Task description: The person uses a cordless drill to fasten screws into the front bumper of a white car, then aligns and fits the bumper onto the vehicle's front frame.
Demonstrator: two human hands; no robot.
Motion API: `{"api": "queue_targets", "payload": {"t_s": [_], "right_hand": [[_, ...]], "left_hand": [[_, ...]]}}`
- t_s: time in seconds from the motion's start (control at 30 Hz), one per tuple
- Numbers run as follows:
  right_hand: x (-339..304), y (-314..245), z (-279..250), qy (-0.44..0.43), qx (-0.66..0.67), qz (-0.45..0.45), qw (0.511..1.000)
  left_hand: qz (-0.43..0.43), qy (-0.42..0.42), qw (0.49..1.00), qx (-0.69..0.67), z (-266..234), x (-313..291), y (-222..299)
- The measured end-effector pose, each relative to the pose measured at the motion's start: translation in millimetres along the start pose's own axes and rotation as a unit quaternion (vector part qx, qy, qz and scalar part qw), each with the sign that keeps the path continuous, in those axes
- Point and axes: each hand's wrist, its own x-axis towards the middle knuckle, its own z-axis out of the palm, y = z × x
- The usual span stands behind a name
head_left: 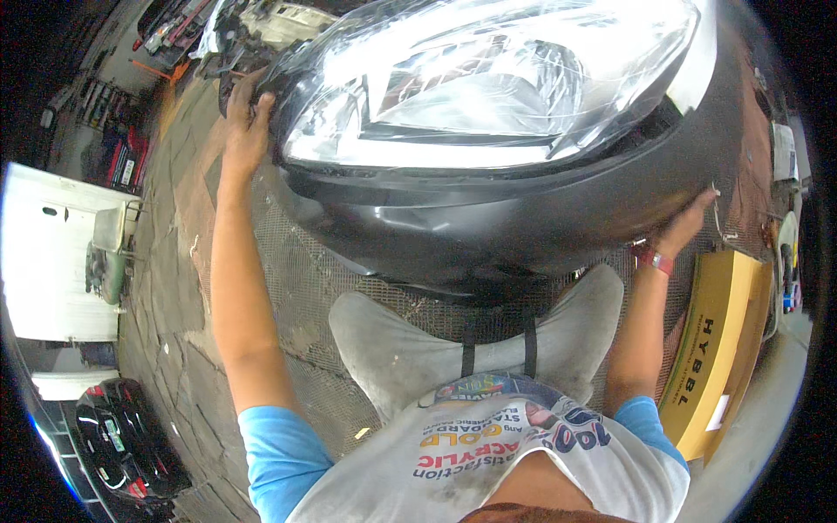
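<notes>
A large clear headlight fills the upper middle, set in a glossy black car bumper. The bumper sits in front of my bent knees, close to my lap. At its left end, my left hand is closed on the edge, thumb toward the headlight and some fingers hidden behind. Lower on the right side, my right hand, with a red watch on the wrist, holds the bumper's edge; part of its fingers is hidden by the hand itself.
A long yellow cardboard box stands close beside my right forearm. To the left are a white panel, a chair and a parked black car. Car parts lie at the far left. Cracked paving and dark mesh matting cover the floor.
</notes>
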Motion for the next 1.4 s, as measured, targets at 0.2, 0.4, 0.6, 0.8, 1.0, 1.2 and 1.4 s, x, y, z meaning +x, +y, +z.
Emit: {"api": "queue_targets", "payload": {"t_s": [0.2, 0.4, 0.6, 0.8, 1.0, 1.2, 1.4], "right_hand": [[0, -72, 30, -0.001, -0.032, -0.079, 0.996], [36, -61, 10, -0.041, -0.106, -0.154, 0.982], [-51, -79, 57, -0.01, 0.004, 0.02, 1.0], [-74, -62, 47, 0.014, -0.038, 0.007, 0.999], [-41, -6, 15, 0.016, -0.069, 0.016, 0.997], [-49, -49, 32, -0.024, -0.031, -0.04, 0.998], [-21, -63, 44, -0.034, -0.042, -0.044, 0.998]], "left_hand": [[-0.309, 0.303, 0.873, -0.225, 17, -98, -26], [-0.437, 0.168, 0.612, -0.637, 75, -169, -17], [-0.409, 0.212, 0.617, -0.638, 63, -144, -24], [-0.452, 0.165, 0.623, -0.616, 50, -143, -25], [-0.397, 0.172, 0.611, -0.663, 61, -145, -28], [-0.419, 0.145, 0.584, -0.68, 62, -150, -34], [-0.433, 0.119, 0.579, -0.681, 61, -153, -35]]}}
